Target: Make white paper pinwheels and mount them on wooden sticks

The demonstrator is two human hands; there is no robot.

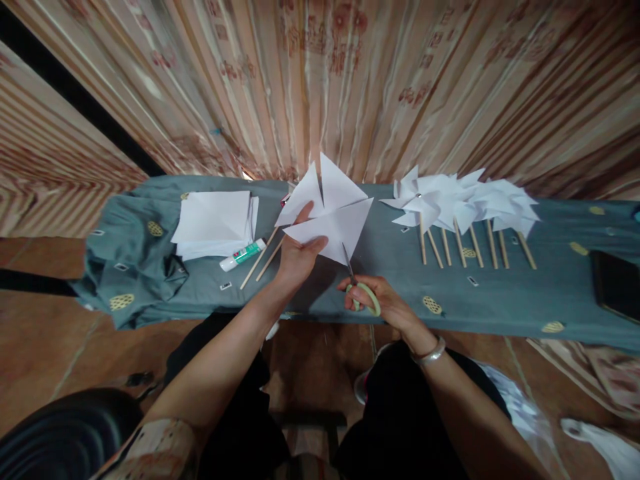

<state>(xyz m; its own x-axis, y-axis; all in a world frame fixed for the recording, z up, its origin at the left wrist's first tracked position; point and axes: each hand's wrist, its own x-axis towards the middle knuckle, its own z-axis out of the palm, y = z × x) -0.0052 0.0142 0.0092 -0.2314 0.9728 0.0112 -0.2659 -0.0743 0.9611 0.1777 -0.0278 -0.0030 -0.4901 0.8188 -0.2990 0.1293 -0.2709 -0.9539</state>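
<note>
A white square sheet of paper (343,191), with slits cut in from its corners, is held up over the cloth-covered table. My left hand (299,257) grips it at the left corner, thumb on top and fingers behind. In my right hand (377,297) is a pair of scissors (367,300) with pale green handles. Their blades point up and meet the paper near its lower corner; whether they are cutting I cannot tell. Left of the paper, two wooden sticks (254,268) lie by a green and white glue tube (243,255).
A stack of white paper (213,220) lies on the left of the green tablecloth (320,293). Several paper pinwheels (463,200) on wooden sticks lie in a row at right. A dark phone (615,283) is at the far right. A curtain (320,80) hangs behind the table.
</note>
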